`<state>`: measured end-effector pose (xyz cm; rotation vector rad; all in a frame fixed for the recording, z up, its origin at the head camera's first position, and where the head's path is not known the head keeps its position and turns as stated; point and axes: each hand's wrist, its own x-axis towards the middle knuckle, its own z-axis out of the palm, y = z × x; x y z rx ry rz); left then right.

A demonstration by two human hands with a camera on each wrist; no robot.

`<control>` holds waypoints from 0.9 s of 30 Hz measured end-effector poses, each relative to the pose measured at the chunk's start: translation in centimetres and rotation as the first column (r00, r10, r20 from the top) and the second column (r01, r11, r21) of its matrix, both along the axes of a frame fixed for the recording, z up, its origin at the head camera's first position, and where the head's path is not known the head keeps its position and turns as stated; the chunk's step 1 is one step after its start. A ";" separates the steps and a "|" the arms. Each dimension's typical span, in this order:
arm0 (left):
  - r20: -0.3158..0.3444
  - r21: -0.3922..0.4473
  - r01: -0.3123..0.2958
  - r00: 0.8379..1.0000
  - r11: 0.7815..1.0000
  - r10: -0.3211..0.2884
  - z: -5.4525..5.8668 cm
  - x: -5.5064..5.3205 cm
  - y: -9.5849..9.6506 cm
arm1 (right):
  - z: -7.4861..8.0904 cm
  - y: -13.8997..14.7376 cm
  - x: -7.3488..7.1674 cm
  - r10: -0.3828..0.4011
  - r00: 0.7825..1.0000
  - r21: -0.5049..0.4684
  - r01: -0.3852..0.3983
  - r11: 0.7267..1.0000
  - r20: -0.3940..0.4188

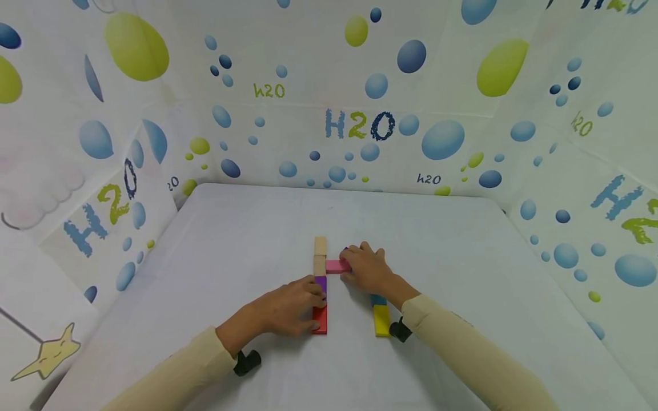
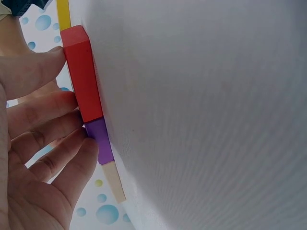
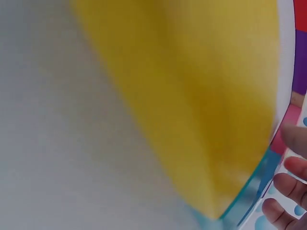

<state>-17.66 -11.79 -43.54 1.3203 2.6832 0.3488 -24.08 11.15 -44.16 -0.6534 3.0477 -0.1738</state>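
Note:
A column of blocks lies on the white table: two natural wood blocks (image 1: 320,256) at the far end, then a purple block (image 2: 99,140) and a red block (image 2: 82,72). My left hand (image 1: 288,308) is at its left side, thumb against the red block and loosely bent fingertips along the red and purple ones. A pink block (image 1: 336,266) extends rightward from the nearer wood block. Over its right end, my right hand (image 1: 367,268) pinches it between thumb and fingers. A bit of purple shows beyond those fingers, the rest hidden.
Below the right hand, a blue block (image 1: 378,299) and a yellow block (image 1: 381,321) form a second column, close to the right wrist's black camera (image 1: 400,329). White cloth (image 1: 360,120) printed with bubbles encloses the table's back and sides.

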 end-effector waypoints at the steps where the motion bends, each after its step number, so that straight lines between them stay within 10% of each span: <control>1: -0.003 0.000 0.001 1.000 1.000 -0.001 0.0 0.0 0.0 | 0.0 0.1 0.1 0.003 1.000 0.000 -0.003 1.000 0.000; 27: -0.011 0.000 0.003 1.000 1.000 -0.003 -0.1 0.0 -0.2 | -1.6 6.5 5.7 0.166 0.985 -0.140 -0.170 0.975 -0.042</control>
